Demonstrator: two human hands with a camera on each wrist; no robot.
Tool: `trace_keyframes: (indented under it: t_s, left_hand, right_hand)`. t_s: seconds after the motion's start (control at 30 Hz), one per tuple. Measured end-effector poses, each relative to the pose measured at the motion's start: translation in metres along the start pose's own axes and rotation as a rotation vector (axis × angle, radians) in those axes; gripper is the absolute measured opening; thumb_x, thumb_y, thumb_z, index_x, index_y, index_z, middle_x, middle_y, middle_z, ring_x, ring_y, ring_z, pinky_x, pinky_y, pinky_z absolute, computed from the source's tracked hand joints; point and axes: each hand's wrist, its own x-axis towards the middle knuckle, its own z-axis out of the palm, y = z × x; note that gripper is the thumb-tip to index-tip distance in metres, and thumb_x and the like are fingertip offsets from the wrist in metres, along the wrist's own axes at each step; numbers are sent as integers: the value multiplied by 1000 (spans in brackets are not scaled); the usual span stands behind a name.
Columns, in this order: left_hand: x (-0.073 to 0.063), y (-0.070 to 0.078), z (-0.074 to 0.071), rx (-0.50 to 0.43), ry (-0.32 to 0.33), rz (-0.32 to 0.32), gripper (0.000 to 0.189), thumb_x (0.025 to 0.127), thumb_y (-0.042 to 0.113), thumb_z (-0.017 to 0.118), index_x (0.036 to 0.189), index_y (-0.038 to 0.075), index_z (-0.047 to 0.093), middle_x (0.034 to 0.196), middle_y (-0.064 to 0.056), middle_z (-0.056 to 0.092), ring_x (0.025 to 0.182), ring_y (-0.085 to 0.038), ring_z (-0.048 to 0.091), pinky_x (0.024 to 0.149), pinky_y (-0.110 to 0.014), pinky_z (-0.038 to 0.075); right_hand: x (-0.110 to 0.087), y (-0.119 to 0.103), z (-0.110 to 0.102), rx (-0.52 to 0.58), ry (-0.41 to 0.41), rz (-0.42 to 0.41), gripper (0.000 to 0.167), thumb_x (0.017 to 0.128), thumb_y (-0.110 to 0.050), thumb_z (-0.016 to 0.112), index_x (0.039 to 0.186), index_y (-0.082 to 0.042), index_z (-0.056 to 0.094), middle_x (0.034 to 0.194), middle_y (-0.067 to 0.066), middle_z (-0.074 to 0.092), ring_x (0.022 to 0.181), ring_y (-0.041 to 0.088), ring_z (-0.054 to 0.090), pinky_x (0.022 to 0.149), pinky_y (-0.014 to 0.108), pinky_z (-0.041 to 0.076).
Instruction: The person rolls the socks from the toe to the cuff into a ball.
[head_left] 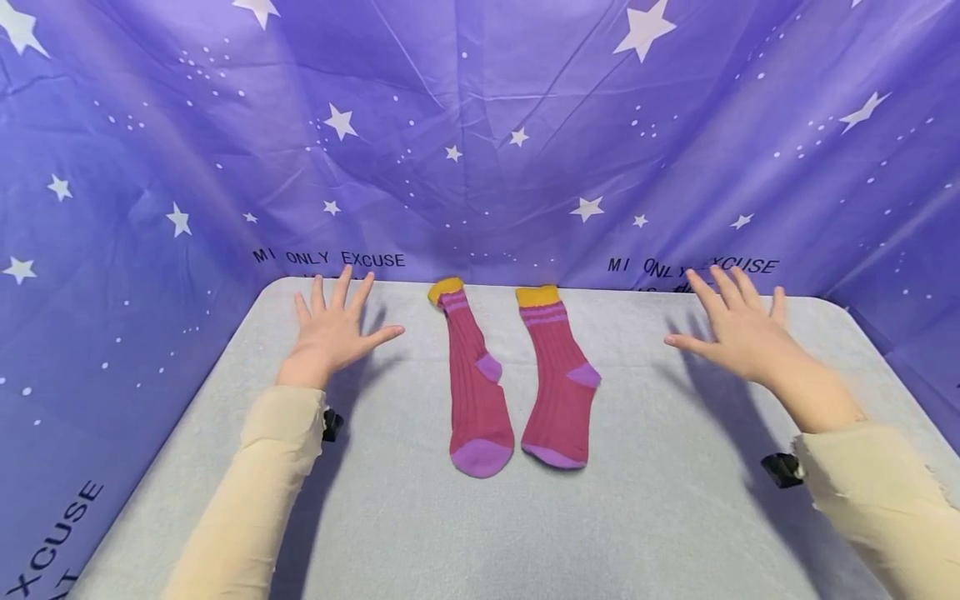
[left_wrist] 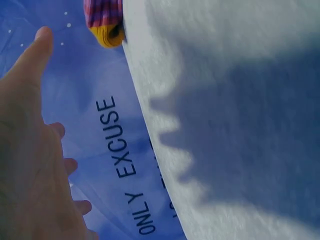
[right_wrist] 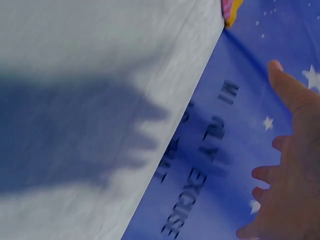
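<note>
Two maroon socks lie side by side on the table, toes toward me, each with a yellow cuff and purple stripes, heel and toe. The left sock (head_left: 474, 375) is narrower, its cuff bunched and turned over. Flatter and wider is the right sock (head_left: 557, 375). My left hand (head_left: 330, 333) hovers left of the socks with fingers spread, holding nothing. Over the table's right side my right hand (head_left: 738, 329) is likewise spread and holds nothing. A yellow cuff (left_wrist: 107, 35) shows at the table edge in the left wrist view, and a bit of the other cuff (right_wrist: 233, 12) in the right.
The table (head_left: 420, 533) has a pale grey cloth top with rounded far corners. A purple curtain (head_left: 480, 192) with white stars and black lettering hangs behind it and along both sides. Shadows of both hands fall on the cloth.
</note>
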Motion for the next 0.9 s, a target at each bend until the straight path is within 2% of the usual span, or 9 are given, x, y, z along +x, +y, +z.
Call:
trace_keyframes:
  t_s: [0.27,0.4,0.53,0.67,0.8,0.9]
  left_hand:
    - [10,15,4,-56,1,31,101,89,73,49,161,21,3,168,-16,2,151,-51,-4,122,-66,3]
    - [14,25,5,-131,3,34,100,91,67,53,161,15,5,167,-20,9,151,-50,10,123,-61,15]
    - [18,36,6,-203,1,10,98,92,62,56,161,11,8,163,-24,20,147,-47,27,118,-60,29]
    - [21,45,9,-226,19,-7,82,96,50,58,156,5,25,156,-26,36,140,-45,41,115,-56,36]
    - [27,52,11,-274,67,-22,54,98,33,61,141,3,50,142,-20,56,129,-38,55,110,-50,43]
    - [32,57,14,-348,88,-53,38,97,22,62,130,4,59,134,-15,64,120,-33,63,106,-47,48]
  right_hand:
    - [24,-55,0,24,24,-137,90,92,-49,65,159,-9,19,160,29,22,146,54,17,113,77,11]
    - [34,-81,2,24,46,-220,83,93,-44,66,156,-5,28,158,30,28,144,53,25,118,68,19]
    - [47,-107,5,62,39,-276,78,93,-40,67,153,-3,34,156,29,32,143,51,29,119,63,24]
    - [62,-133,9,120,12,-292,71,94,-39,67,150,-4,41,153,25,40,141,48,35,118,61,29]
    - [78,-157,17,175,23,-313,61,92,-37,68,141,-3,53,141,21,56,132,42,50,112,56,39]
    - [88,-173,26,226,22,-326,51,92,-32,69,133,-2,60,130,19,65,122,37,61,106,52,46]
